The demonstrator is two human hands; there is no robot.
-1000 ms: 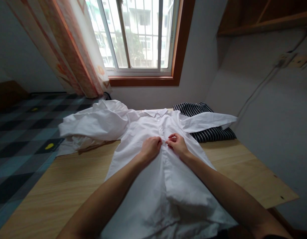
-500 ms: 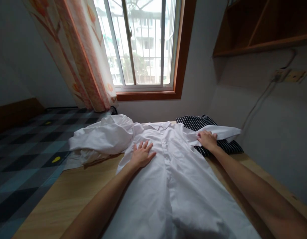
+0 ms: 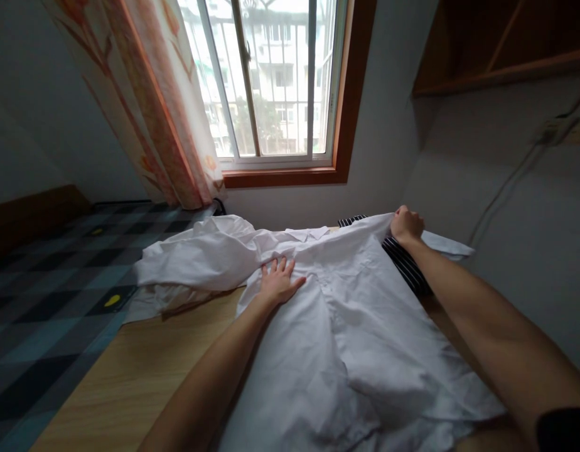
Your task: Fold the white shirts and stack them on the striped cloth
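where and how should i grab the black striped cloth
Probably take the black striped cloth by its near edge, coming from the near side, thumb under and fingers over. That edge shows just below the right grip, while the white shirt held there crosses over farther parts. The cloth looks soft and low, so an edge pinch should suit.

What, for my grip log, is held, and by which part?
The white shirt, by the shoulder or upper sleeve, in the right hand; the left hand lies flat.
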